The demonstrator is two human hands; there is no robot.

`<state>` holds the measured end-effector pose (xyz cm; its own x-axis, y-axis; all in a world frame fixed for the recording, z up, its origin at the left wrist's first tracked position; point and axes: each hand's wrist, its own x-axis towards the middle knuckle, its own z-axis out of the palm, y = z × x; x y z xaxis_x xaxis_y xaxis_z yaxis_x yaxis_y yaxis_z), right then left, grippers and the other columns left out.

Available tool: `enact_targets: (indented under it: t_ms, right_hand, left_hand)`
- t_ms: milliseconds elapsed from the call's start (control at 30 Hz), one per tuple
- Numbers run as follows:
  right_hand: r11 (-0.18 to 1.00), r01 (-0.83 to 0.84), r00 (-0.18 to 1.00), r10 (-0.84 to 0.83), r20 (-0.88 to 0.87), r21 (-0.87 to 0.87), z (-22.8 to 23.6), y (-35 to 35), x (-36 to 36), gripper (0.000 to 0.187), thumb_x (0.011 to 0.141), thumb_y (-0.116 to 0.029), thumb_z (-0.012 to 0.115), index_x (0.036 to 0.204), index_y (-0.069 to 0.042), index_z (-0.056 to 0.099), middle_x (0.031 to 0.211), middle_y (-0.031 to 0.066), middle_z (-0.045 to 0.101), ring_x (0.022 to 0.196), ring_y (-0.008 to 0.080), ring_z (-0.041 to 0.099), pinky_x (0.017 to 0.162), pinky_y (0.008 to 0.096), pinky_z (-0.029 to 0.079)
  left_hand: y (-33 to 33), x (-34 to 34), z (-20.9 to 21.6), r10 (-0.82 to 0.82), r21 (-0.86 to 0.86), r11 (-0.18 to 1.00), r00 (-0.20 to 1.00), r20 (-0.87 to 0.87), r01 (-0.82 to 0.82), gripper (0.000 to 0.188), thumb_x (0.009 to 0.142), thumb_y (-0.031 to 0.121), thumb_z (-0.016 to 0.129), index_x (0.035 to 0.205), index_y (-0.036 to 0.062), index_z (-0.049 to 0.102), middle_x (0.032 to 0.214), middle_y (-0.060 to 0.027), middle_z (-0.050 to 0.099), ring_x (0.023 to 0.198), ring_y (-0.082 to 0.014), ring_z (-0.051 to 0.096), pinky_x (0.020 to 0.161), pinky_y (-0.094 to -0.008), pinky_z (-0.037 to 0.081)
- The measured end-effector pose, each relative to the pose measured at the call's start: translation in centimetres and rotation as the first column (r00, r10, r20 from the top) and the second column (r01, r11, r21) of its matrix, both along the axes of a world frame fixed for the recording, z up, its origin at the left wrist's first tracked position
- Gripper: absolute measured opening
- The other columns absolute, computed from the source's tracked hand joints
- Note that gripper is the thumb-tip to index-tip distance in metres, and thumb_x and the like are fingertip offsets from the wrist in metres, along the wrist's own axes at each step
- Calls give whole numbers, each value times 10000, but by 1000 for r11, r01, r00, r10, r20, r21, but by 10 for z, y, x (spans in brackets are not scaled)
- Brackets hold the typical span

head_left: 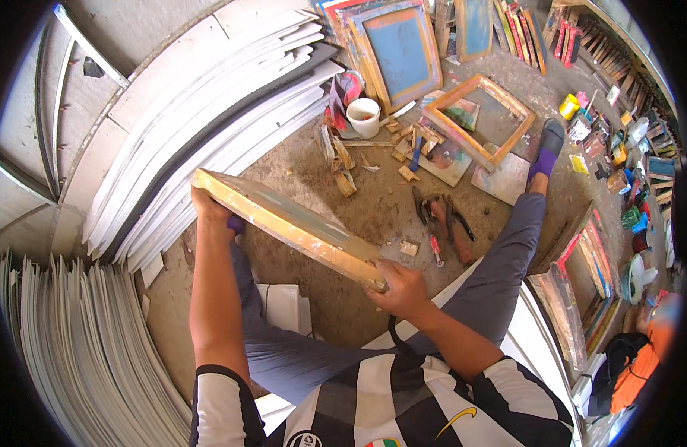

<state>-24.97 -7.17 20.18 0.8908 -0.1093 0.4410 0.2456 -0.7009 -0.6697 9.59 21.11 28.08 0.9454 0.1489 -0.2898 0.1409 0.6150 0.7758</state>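
Both my hands hold a wooden screen frame [287, 227], tilted and seen mostly along its yellowish edge, with a grey-blue face on its far side. My left hand [203, 203] grips the raised upper-left end; the frame hides some of its fingers. At the lower right end, my right hand [403, 289] is closed on the corner, thumb on top. Beyond the frame, pliers [422, 208], a second dark-handled pair of pliers [457, 216] and a red-handled tool [436, 247] lie on the floor. A bare wooden frame [460, 138] rests farther off over paint-stained boards.
White sheets [232, 104] are piled at the left, with more sheets standing on edge [97, 350] nearer. A white bucket [363, 119] stands by wood scraps [340, 160]. Blue-meshed screens [399, 56] lean at the back; paint containers [630, 216] crowd the right. My legs are spread around the work.
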Motion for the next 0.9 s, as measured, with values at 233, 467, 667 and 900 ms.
enact_targets:
  t_ms: [233,467,667,900]
  right_hand:
    - [991,-12,1000,12,0,-134,-5,54,13,633,691,-280,821,1195,28,593,1046,203,696,806,308,721,646,390,591]
    - [987,-19,1000,18,-12,-162,3,83,42,624,663,-253,843,1172,35,626,1007,184,706,781,296,721,637,364,588]
    - [976,-133,989,143,47,-174,4,88,35,614,753,-359,831,1161,49,621,1040,190,693,796,312,716,652,378,593]
    - [932,-328,944,317,89,155,-14,72,22,558,800,-410,821,1103,29,659,1051,170,703,896,311,713,750,376,585]
  left_hand:
    - [39,12,-60,10,161,987,1000,-2,-10,695,1020,587,410,1429,27,463,1373,-177,558,1229,-354,562,1051,-479,446]
    - [0,-74,-88,151,544,823,986,64,-162,540,1055,402,442,1391,-21,452,1272,-166,593,1127,-288,613,944,-415,502]
    - [20,-76,-106,168,537,815,975,144,-220,489,1067,353,434,1404,0,461,1257,-156,604,1072,-275,633,899,-402,523]
    - [-2,-76,-65,-58,526,850,997,56,20,527,1081,374,414,1459,9,438,1264,-145,611,1072,-247,630,908,-355,520]
